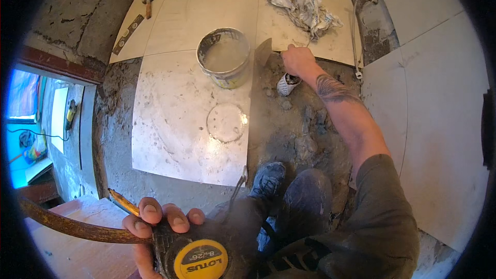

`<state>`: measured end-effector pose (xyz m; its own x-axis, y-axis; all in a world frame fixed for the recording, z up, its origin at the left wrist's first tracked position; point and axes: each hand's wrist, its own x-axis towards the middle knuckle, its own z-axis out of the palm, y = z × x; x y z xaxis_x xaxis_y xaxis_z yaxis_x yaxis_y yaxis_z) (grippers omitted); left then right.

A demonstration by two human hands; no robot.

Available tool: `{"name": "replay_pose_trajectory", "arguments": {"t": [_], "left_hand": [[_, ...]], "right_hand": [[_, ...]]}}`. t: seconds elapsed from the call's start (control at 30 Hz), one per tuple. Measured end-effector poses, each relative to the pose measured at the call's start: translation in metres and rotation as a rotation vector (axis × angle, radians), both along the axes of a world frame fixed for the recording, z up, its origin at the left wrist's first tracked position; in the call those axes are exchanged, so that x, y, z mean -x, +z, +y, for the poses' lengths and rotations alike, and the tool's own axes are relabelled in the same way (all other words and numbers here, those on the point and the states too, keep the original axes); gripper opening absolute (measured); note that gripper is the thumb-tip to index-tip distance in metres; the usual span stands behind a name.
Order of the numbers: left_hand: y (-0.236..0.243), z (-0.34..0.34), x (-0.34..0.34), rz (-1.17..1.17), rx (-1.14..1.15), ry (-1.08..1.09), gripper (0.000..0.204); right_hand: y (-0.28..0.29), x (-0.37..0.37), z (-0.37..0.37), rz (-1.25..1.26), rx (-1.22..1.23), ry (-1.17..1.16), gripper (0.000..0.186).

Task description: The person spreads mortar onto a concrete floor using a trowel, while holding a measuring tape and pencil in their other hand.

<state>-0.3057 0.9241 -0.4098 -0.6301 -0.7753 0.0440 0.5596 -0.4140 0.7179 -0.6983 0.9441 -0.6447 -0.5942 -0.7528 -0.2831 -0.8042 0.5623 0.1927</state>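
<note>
My left hand point(160, 219) grips a black and yellow tape measure point(199, 256) at the bottom, with a stretch of dirty tape point(77, 227) out to the left and a yellow pencil point(124, 201) among its fingers. My right hand point(299, 63) is closed on a trowel point(263, 51), whose blade stands at the edge of the back tiles. Below that hand a short pipe point(285, 87) with a pale wrap rises from rough grey mortar point(305, 134). Left of the trowel, a bucket point(222, 77) of grey liquid sits on a large white tile point(186, 119) marked with a ring.
A crumpled white bag point(299, 5), a hammer point(148, 2) and a level point(127, 34) lie on the back tiles point(206, 5). Pipe fittings point(356, 36) run along the right wall point(429, 113). A doorway at left shows a power tool point(71, 113) with a cord. My shoes point(268, 183) are below.
</note>
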Motion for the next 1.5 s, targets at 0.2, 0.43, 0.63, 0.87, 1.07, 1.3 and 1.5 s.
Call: {"name": "replay_pose_trajectory", "arguments": {"t": [0.2,0.43,0.63,0.87,1.07,1.3,1.5], "left_hand": [[0.001,-0.003,0.001,-0.006,-0.02,-0.005,0.023],[0.001,0.001,0.001,-0.001,-0.021,0.001,0.024],[0.001,0.002,-0.006,0.019,0.011,-0.019,0.026],[0.001,0.003,-0.009,0.047,0.0,-0.03,0.031],[-0.005,0.002,-0.011,0.048,-0.001,-0.045,0.032],[-0.005,0.005,0.009,-0.007,-0.005,-0.064,0.033],[-0.005,-0.001,0.012,0.015,-0.024,-0.097,0.034]], "right_hand": [[-0.011,0.005,-0.003,0.036,0.04,0.032,0.022],[-0.017,0.003,-0.021,0.053,0.069,0.112,0.021],[-0.013,0.003,-0.024,-0.059,-0.015,0.146,0.022],[-0.016,-0.033,-0.011,-0.06,-0.031,0.302,0.017],[-0.029,-0.11,0.031,-0.095,-0.039,0.401,0.017],[0.015,-0.189,0.102,-0.457,0.012,0.133,0.016],[0.115,-0.109,0.159,-0.512,0.214,-0.09,0.021]]}}
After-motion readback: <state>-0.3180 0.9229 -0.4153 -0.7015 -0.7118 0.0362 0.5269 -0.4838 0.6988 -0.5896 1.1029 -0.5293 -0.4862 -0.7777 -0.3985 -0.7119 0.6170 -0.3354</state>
